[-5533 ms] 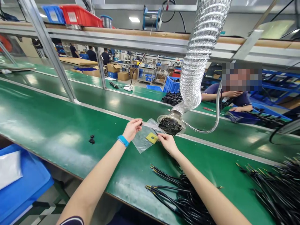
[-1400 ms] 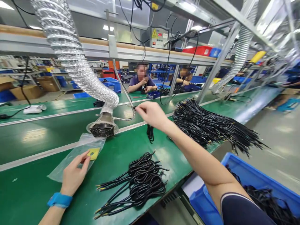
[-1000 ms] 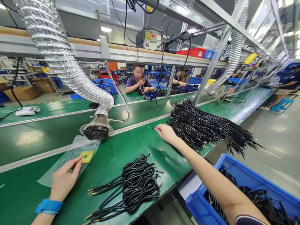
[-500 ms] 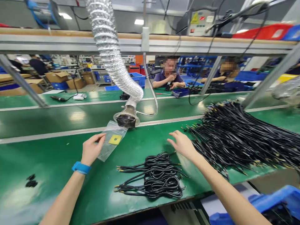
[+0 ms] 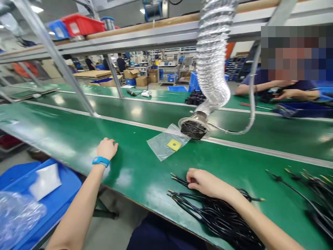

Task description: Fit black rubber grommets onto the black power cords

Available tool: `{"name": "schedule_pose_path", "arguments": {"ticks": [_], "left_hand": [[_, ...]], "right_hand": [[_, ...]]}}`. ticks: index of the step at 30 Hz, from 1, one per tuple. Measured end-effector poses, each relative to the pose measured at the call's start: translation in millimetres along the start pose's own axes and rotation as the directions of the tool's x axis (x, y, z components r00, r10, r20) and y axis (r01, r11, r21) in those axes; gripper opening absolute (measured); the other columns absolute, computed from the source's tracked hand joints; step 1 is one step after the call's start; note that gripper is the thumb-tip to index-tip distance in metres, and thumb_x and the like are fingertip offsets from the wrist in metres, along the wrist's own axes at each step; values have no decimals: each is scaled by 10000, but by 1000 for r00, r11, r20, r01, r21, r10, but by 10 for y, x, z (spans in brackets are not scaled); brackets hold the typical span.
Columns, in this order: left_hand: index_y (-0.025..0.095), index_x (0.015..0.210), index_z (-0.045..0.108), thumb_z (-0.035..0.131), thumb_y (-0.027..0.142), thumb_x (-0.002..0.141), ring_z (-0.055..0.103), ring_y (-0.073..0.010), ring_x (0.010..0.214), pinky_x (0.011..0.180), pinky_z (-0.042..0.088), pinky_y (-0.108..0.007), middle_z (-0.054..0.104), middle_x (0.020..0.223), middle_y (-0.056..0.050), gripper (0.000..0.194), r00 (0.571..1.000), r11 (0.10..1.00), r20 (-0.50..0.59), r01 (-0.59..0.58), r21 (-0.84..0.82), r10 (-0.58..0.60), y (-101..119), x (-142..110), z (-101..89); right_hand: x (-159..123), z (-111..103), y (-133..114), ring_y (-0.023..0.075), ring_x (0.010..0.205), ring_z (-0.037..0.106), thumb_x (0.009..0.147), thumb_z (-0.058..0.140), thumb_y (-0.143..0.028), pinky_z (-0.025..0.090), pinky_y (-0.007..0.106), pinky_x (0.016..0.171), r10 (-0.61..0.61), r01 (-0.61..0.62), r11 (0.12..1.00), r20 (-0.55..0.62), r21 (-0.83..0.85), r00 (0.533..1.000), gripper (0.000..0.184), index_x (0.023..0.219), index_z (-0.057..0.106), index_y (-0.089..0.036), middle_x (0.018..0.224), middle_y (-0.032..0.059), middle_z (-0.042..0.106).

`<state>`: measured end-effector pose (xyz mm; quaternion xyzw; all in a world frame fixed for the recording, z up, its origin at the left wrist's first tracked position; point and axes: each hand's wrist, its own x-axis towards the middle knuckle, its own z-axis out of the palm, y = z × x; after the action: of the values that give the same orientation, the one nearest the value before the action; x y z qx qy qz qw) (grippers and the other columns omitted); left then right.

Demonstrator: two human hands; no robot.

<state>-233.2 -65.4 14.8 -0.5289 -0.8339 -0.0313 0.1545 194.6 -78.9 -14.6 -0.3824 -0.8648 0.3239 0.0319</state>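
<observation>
My left hand [image 5: 106, 148], with a blue wristband [image 5: 101, 161], rests knuckles-up on the green table [image 5: 65, 139], well left of a clear plastic bag [image 5: 162, 147] that carries a yellow square label [image 5: 174, 144]. Its fingers are curled down onto the surface, and whatever lies under them is hidden. My right hand [image 5: 205, 183] lies on a small bundle of black cables [image 5: 215, 215] near the table's front edge. Its fingertips are closed round the cable ends at the left of the bundle.
A foil duct [image 5: 212, 62] ends in a round fan intake [image 5: 194, 127] just behind the bag. More black cables [image 5: 312, 194] lie at the right. A blue bin [image 5: 52, 194] sits below the table at left. A co-worker's arms [image 5: 281, 93] rest on the far bench.
My left hand has let go of the bag and moved left along the table. My right hand has dropped from beside the big cable pile onto the small bundle. The view has swung left.
</observation>
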Motion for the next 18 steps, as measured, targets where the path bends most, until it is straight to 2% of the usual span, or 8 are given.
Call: {"name": "schedule_pose_path", "arguments": {"ticks": [4, 7, 10, 12, 15, 16, 18], "left_hand": [[147, 1018, 726, 484, 276, 899, 649, -266, 938, 819, 504, -336, 671, 1052, -136, 299, 998, 998, 65, -8, -57, 12, -150, -101, 81], [159, 1065, 712, 469, 248, 906, 647, -232, 961, 858, 497, -299, 680, 1069, -104, 304, 998, 996, 60, -21, -89, 27, -180, -119, 133], [127, 1135, 683, 457, 226, 895, 649, -246, 953, 869, 501, -324, 677, 1072, -124, 343, 998, 992, 55, -30, -122, 37, -214, -97, 168], [114, 1130, 684, 462, 226, 879, 651, -271, 929, 854, 511, -360, 676, 1040, -141, 354, 998, 991, 48, -36, -130, 43, -242, -56, 206], [133, 1053, 714, 462, 253, 867, 646, -298, 930, 824, 522, -385, 665, 1007, -144, 336, 998, 986, 9, -64, -152, 66, -230, 29, 274], [139, 1036, 718, 454, 266, 868, 643, -304, 937, 818, 524, -391, 658, 1006, -145, 338, 997, 982, -26, -72, -175, 69, -196, 57, 286], [143, 1039, 715, 444, 298, 866, 640, -304, 933, 809, 531, -399, 644, 1004, -145, 356, 991, 962, -127, -78, -262, 46, -69, 101, 282]], "right_hand": [[10, 35, 61, 147, 622, 494, 852, 514, -223, 350, 257, 584, 0, 1, 999, -27, 45, 1000, 168, 685, 517, -206, 724, 15, 598], [-32, 39, 133, 143, 597, 461, 891, 460, -316, 352, 255, 566, 25, -11, 992, -113, 124, 993, 208, 718, 507, -212, 679, 1, 567], [-99, 11, 191, 147, 639, 491, 940, 386, -403, 398, 259, 618, 27, 9, 980, -181, 199, 983, 308, 755, 534, -207, 707, 7, 578], [-140, -7, 216, 154, 692, 526, 949, 378, -374, 419, 268, 673, 7, 26, 979, -162, 202, 987, 321, 748, 558, -200, 753, 21, 603], [-177, -6, 221, 156, 720, 545, 859, 520, -235, 412, 266, 686, 17, -4, 994, -120, 111, 993, 116, 775, 590, -196, 819, 30, 619], [-183, 1, 211, 153, 717, 544, 818, 563, -191, 405, 262, 678, 31, -23, 997, -115, 73, 993, 41, 792, 593, -197, 825, 27, 618], [-188, 16, 184, 147, 697, 535, 771, 599, -135, 391, 253, 660, 48, -46, 999, -105, 19, 993, 67, 787, 583, -198, 800, 16, 611]]}}
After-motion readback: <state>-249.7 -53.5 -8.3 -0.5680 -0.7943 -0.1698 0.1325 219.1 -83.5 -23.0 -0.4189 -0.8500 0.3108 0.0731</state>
